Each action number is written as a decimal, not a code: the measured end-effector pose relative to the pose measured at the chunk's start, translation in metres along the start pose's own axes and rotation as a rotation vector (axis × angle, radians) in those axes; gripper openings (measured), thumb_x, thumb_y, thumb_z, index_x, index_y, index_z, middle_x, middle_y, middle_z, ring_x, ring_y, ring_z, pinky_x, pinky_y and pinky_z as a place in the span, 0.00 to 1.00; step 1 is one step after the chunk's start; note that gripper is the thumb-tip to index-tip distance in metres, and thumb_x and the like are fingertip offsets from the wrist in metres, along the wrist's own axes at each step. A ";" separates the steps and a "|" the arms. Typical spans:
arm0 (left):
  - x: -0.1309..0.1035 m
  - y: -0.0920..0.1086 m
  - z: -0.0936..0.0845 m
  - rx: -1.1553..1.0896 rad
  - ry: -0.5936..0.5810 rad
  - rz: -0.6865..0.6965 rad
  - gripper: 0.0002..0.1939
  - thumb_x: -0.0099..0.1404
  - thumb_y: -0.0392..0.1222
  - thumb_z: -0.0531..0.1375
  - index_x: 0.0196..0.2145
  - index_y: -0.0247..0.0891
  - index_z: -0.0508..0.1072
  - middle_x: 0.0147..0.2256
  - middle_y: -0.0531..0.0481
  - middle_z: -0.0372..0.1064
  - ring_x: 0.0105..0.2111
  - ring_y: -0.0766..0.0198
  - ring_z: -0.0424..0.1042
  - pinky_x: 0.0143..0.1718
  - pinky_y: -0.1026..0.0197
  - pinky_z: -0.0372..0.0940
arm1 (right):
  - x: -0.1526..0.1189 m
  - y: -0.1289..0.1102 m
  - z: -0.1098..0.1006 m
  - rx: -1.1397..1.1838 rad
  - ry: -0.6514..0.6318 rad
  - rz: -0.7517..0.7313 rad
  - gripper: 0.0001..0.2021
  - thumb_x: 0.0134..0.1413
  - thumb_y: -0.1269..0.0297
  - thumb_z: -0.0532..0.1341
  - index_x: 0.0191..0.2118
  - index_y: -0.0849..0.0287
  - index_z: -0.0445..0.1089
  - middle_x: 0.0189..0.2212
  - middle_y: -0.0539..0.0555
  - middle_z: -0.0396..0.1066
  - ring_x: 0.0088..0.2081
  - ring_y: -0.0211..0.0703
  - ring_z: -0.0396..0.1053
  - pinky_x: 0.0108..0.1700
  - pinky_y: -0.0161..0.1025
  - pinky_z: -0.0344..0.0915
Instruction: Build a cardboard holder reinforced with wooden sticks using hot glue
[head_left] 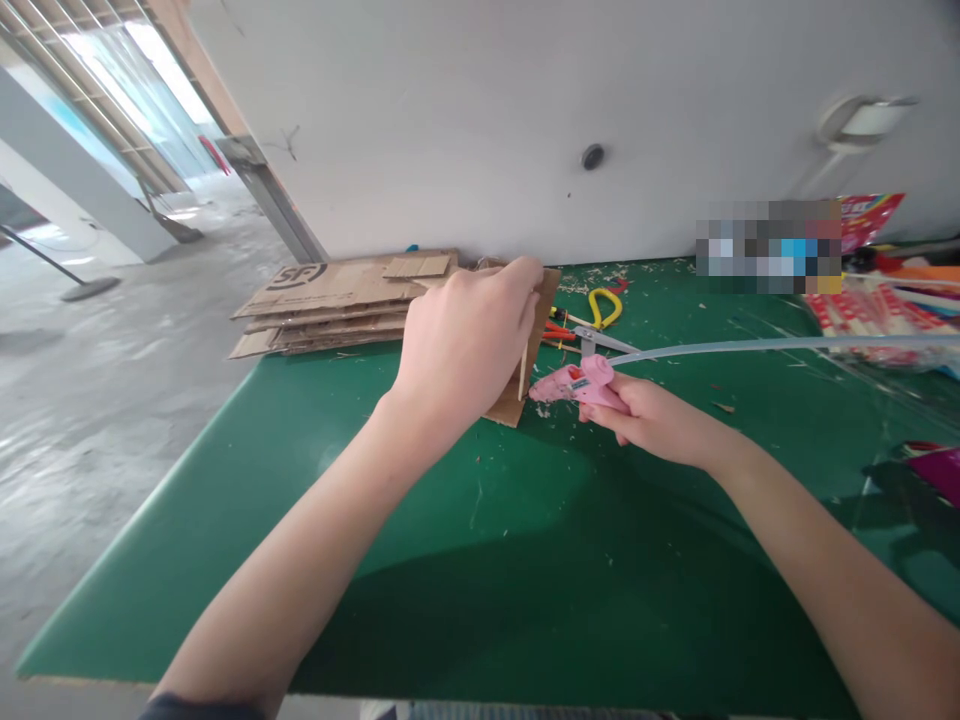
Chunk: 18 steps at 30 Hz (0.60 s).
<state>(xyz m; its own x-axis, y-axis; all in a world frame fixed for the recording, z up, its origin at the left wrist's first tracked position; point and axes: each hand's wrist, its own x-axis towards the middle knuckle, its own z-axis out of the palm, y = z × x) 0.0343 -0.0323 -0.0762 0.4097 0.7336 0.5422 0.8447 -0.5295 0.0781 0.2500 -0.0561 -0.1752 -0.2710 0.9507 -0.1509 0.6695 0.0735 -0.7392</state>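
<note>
Far left: bare grey floor [67, 430], blotchy, with a pole on a round base [90, 289], a pale pillar [82, 160] and bright window [127, 75] behind. Plain grey wall [450, 130] backs the green table [225, 520]; table's left edge runs diagonally. Flattened boxes [337, 290] stacked at back left, against the wall. Next, left hand [472, 325] curled over a tilted card [506, 410] mid-table, gripping it; fingertips mostly hidden. Thin stick [523, 378] shows below the fingers, against the card; can't tell if they pinch it too. Yellow-handled tool [604, 308] and scissors [600, 338] just behind, among pale shavings. Right hand [637, 415] wrapped round the pink glue gun [577, 382], nozzle at the stick's lower end; contact unclear. Clear rod [750, 347] runs from its rear to frame right. Above: dark round fitting [592, 157], then white fixture [862, 122]. Right end: red-and-white packs [862, 325], purple pack [937, 470].
</note>
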 end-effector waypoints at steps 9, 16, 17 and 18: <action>0.000 -0.005 -0.001 -0.174 -0.162 0.070 0.21 0.65 0.36 0.51 0.55 0.41 0.62 0.38 0.45 0.73 0.35 0.62 0.72 0.34 0.61 0.65 | -0.001 -0.001 -0.001 -0.009 0.041 0.000 0.22 0.57 0.48 0.54 0.51 0.56 0.64 0.42 0.57 0.72 0.29 0.41 0.69 0.31 0.38 0.65; -0.005 -0.007 -0.006 -0.217 -0.332 0.119 0.28 0.66 0.36 0.50 0.63 0.39 0.49 0.35 0.45 0.73 0.30 0.64 0.72 0.29 0.65 0.64 | -0.002 -0.006 -0.002 -0.033 0.029 -0.025 0.19 0.59 0.48 0.52 0.44 0.58 0.65 0.37 0.56 0.72 0.30 0.42 0.68 0.30 0.38 0.64; -0.006 -0.007 -0.008 -0.205 -0.343 0.119 0.28 0.66 0.35 0.49 0.63 0.39 0.48 0.32 0.47 0.73 0.28 0.65 0.71 0.27 0.66 0.64 | -0.002 -0.006 -0.002 -0.031 0.032 -0.028 0.18 0.59 0.48 0.52 0.43 0.58 0.65 0.36 0.56 0.71 0.30 0.41 0.68 0.30 0.38 0.64; -0.006 -0.007 -0.009 -0.192 -0.351 0.120 0.29 0.67 0.35 0.48 0.64 0.39 0.47 0.30 0.48 0.72 0.26 0.65 0.71 0.25 0.66 0.63 | -0.002 -0.007 -0.001 -0.026 0.034 -0.032 0.18 0.59 0.49 0.52 0.43 0.58 0.65 0.35 0.56 0.71 0.30 0.41 0.68 0.30 0.37 0.64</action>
<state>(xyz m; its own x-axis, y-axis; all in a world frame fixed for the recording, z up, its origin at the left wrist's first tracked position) 0.0226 -0.0368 -0.0723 0.6219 0.7448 0.2417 0.7179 -0.6656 0.2038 0.2472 -0.0583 -0.1691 -0.2691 0.9574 -0.1046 0.6787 0.1114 -0.7260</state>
